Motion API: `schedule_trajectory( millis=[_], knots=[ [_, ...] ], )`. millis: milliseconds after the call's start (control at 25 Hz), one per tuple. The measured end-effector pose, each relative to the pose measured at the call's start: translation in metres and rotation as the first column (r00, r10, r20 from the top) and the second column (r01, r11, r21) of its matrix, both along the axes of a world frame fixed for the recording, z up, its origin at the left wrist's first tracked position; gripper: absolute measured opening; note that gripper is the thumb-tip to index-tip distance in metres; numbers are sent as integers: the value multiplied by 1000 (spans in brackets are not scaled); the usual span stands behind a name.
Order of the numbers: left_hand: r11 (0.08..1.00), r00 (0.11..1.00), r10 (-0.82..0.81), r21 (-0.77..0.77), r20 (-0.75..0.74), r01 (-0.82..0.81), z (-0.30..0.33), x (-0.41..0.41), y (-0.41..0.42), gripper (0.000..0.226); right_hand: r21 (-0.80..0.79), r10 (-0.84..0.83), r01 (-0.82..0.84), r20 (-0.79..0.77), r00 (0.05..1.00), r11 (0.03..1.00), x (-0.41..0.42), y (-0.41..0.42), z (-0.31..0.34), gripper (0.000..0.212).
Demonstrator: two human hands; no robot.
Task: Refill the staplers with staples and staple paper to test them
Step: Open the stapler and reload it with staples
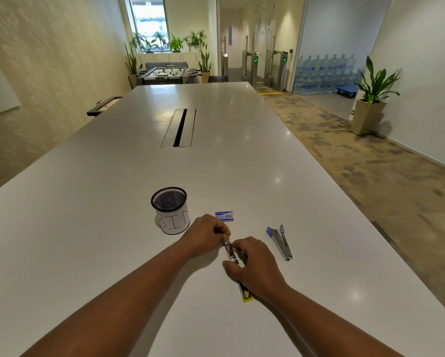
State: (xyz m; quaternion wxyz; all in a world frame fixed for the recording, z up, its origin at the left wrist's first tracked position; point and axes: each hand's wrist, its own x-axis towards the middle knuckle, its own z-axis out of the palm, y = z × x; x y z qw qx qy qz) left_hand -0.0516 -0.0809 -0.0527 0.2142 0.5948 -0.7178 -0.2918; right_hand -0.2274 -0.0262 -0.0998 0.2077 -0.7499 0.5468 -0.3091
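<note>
Gripping 1 opened stapler (pixel 232 251) — both hands (pixel 208 234) (pixel 255 266) — on long white table (pixel 113 189).

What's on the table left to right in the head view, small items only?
Mesh cup labelled BIN → blue staple box → yellow-tipped stapler held open by left hand and right hand → blue stapler lying open → white paper sheet.

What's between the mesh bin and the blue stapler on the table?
In the head view, the staple box lies between the mesh bin and the blue stapler; the left hand reaches in just nearer.
</note>
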Motion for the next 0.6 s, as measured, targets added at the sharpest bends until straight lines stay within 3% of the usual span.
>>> schedule_trajectory(
  millis=[320, 600],
  knots=[
    [996, 991, -86, -17, 106, 88, 1, -6, 2, 11, -15, 14, -14, 1, 1000, 1000, -1, 0, -2, 32],
    [997, 993, -75, 16, 86, 74, 0, -5, 2, 10, -21, 12, -12, -1, 1000, 1000, 0, 0, -1, 32]
  ],
)
